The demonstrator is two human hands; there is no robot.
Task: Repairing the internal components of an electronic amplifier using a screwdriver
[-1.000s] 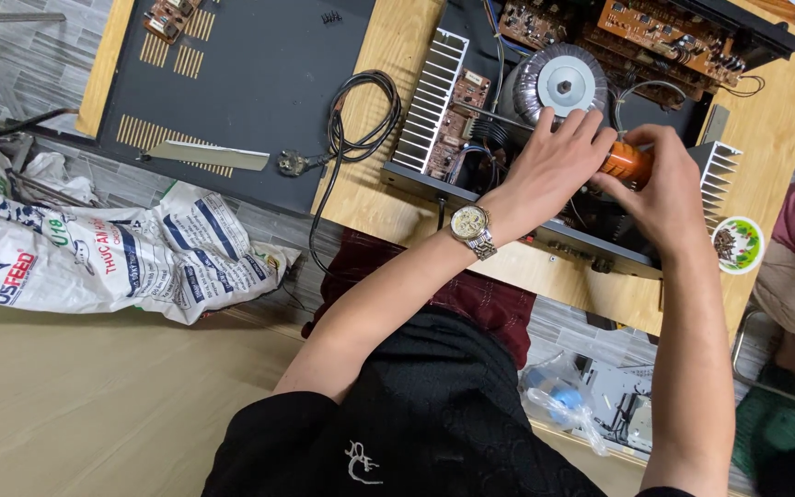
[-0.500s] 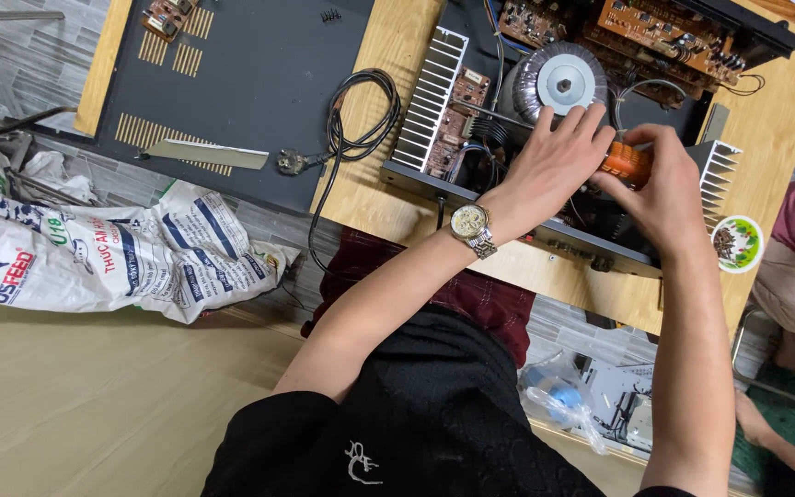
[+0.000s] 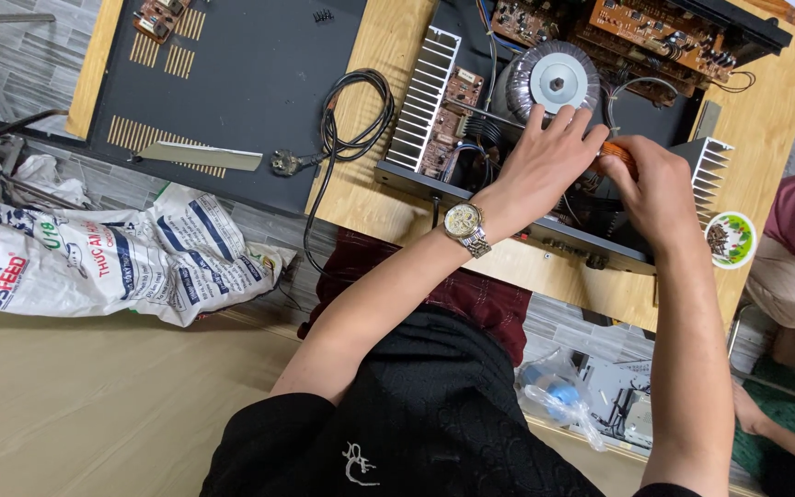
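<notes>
Orange showed between the fingers of the right hand (image 3: pixel 660 189), which was clamped around a screwdriver handle (image 3: pixel 620 158) held down inside the open amplifier (image 3: pixel 563 138). Only a short part of that handle could be seen; its shaft and tip were hidden under the hands. The left hand (image 3: pixel 545 166), with a wristwatch (image 3: pixel 465 226) on its wrist, lay with fingers spread and loose over the chassis just beside the right, its fingertips touching the edge of the round grey transformer (image 3: pixel 549 83). It gripped nothing that could be seen.

The amplifier sat on a wooden table (image 3: pixel 388 55), its lid off, with finned heat sinks (image 3: pixel 425 97) at the left and right of the hands and brown circuit boards (image 3: pixel 637 28) along the far side. A black power cord (image 3: pixel 351 120) lay coiled on the wood beside it, near the dark metal cover (image 3: pixel 250 83). A small round tin (image 3: pixel 731 237) stood by the right wrist. Printed white sacks (image 3: pixel 94 258) lay on the floor at the left.
</notes>
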